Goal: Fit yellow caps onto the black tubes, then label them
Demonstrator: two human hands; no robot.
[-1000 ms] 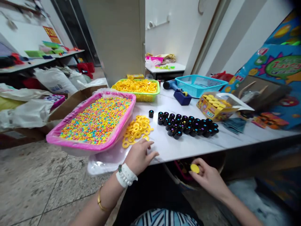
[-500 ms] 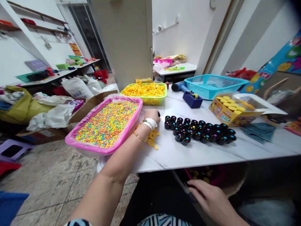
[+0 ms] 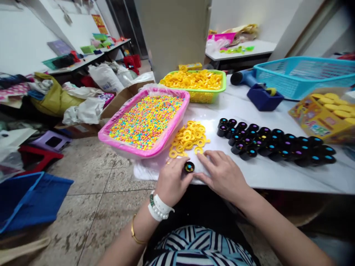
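My left hand [image 3: 174, 181] is closed around a small round black cup [image 3: 189, 167] near the table's front edge. The cup's open top faces up, showing a blue dot and some coloured bits inside. Beside it, my right hand [image 3: 223, 173] has thumb and index finger apart. Its index fingertip is at a yellow ring-shaped piece [image 3: 199, 150], apparently touching it. Just beyond both hands lies a loose pile of yellow ring pieces [image 3: 190, 136]. Several more black cups [image 3: 266, 142] with coloured dots stand in rows to the right.
A pink tray [image 3: 101, 136] of small coloured beads sits at the left table edge. Behind are a green basket [image 3: 223, 82] of yellow pieces, a navy tape dispenser [image 3: 264, 99] and a blue basket [image 3: 280, 83]. A yellow box [image 3: 313, 118] holding yellow discs stands at right.
My left hand has come back towards me from beside the cups, with the black cup in it. My right hand has risen from below the table edge to the yellow pieces.
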